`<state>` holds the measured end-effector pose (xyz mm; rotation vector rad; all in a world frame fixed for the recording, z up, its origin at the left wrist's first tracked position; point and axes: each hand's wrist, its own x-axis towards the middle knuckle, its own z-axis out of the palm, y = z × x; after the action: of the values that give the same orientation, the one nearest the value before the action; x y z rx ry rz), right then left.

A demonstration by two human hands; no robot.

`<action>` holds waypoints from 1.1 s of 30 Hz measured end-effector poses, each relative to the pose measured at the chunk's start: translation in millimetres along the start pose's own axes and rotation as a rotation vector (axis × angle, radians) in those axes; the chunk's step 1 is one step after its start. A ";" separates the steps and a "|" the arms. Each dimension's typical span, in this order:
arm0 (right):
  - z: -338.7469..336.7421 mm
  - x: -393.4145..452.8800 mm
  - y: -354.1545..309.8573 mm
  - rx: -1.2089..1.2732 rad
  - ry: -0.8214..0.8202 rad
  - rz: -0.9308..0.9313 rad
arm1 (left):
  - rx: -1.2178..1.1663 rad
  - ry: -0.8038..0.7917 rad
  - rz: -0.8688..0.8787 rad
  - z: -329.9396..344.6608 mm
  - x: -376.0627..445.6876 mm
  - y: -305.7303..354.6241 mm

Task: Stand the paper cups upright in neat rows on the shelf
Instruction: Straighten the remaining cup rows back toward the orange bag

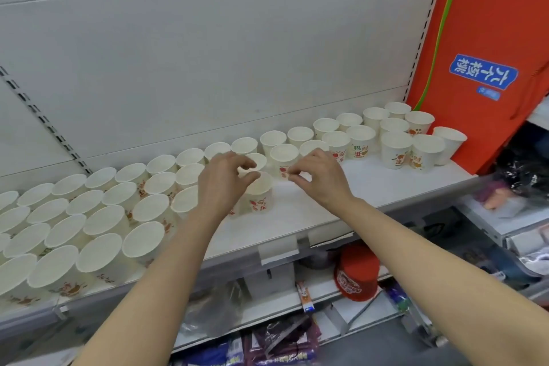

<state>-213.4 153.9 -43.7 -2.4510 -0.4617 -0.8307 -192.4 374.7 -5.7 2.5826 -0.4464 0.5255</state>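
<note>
Placing a cup into the front row. The left hand (225,178) pinches the rim of one upright paper cup (259,194) between thumb and curled fingers, the cup resting on the white shelf (297,211) at the right end of the packed block of cups (89,217). The right hand (319,177) hovers just beside a second-row cup (283,159), fingertips drawn close together; whether it pinches anything cannot be told. To do the step well, the held cup should probably be set flat, touching its left neighbour and in line with the row behind, then released straight upward. Every cup visible stands mouth up and appears empty. A looser cluster (404,140) stands near the orange bag (481,53), with bare shelf between.
</note>
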 end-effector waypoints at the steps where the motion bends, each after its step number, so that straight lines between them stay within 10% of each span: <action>1: -11.5 -0.8 14.4 -0.020 0.013 0.010 | -0.003 -0.018 0.015 8.8 8.0 13.9; 18: -140.7 -44.4 196.9 -0.338 -0.035 0.297 | 0.302 -0.200 0.069 144.0 99.3 168.2; 33: -128.5 -11.0 201.8 -0.440 -0.257 0.261 | -0.198 -0.057 -0.099 50.2 57.3 139.0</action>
<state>-188.3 -84.0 -34.1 -2.9591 -0.0380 -0.5518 -182.9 220.6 30.1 2.4190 -0.3683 0.3548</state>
